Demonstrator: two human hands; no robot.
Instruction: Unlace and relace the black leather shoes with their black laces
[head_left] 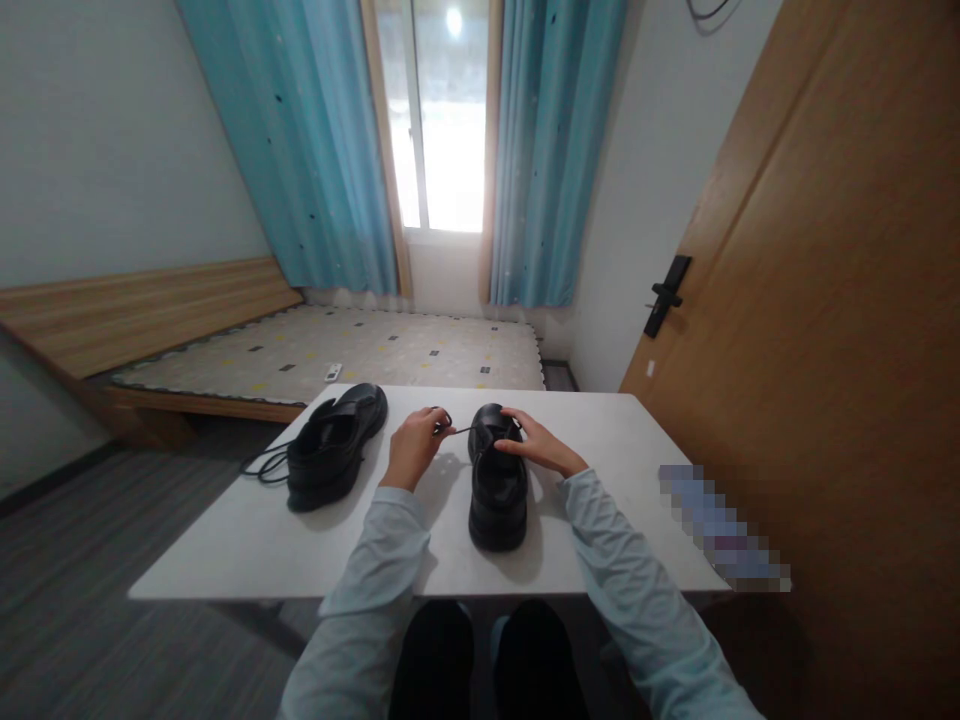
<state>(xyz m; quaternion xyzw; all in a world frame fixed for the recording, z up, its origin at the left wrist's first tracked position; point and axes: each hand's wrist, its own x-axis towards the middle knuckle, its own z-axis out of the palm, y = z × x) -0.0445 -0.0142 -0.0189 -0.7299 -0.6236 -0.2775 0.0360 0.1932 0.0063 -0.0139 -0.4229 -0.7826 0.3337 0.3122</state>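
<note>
A black shoe [498, 515] stands upright on the white table [247, 560], toe pointing away from me. My left hand [414, 447], to the left of it, is closed on a black shoelace [462, 430] that stretches across to the shoe's front. Some of the lace is bunched at the fingers. My right hand [546, 447] grips the front of the same shoe from the right, thumb over the tongue and fingers near the toe. A second black shoe [322, 470] rests farther left, with its loose lace [264, 464] trailing past the table's left edge.
Beyond the table is a bed [360, 345] with a patterned mattress, and a small white object [333, 372] lies on it. A wooden door [810, 300] stands on the right. A blurred-out item [720, 525] is at the table's right edge. My legs [435, 660] are under the near edge.
</note>
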